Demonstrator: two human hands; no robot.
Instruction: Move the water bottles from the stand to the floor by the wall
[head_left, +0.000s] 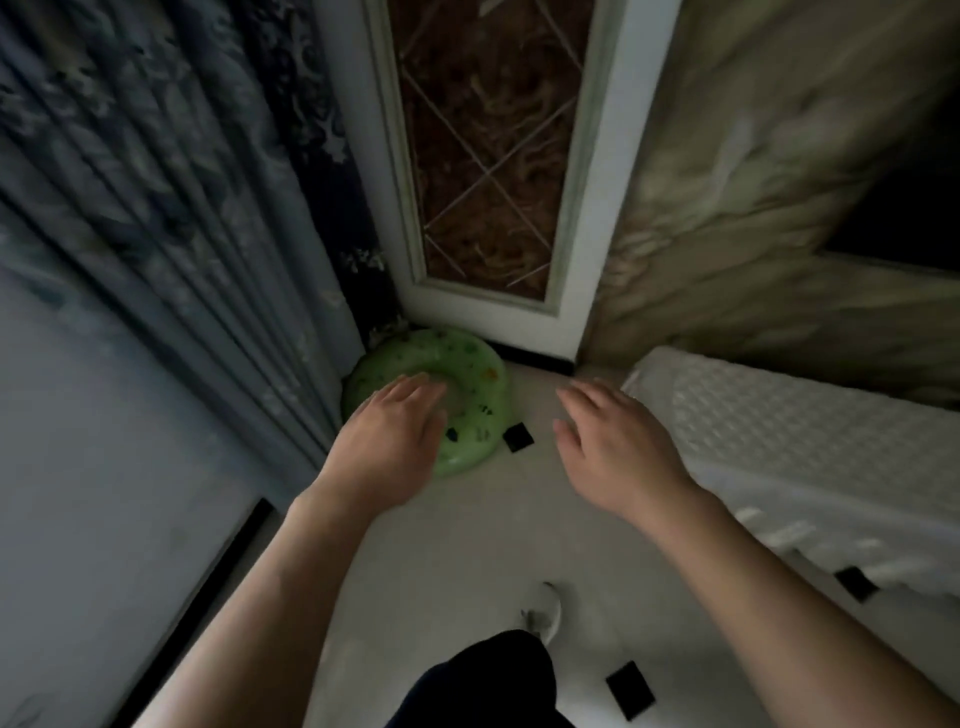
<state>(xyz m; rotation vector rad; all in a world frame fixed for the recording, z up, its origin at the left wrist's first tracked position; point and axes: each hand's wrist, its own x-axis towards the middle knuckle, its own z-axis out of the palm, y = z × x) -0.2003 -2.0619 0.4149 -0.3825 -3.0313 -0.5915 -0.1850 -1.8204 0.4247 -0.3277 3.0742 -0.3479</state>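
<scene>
No water bottle and no stand appear in the head view. My left hand (387, 439) reaches forward, palm down, fingers spread, holding nothing; it hovers over the near edge of a green inflatable ring (470, 395) lying on the floor in the corner. My right hand (613, 441) is stretched out beside it, also palm down and empty, above the pale tiled floor (467, 545).
A blue patterned curtain (171, 208) hangs at the left. A white-framed door panel (493, 156) closes the corner. A white quilted surface (810, 452) stands at the right. Small black squares (518, 437) mark the floor. My shoe (543, 608) and dark trouser leg are below.
</scene>
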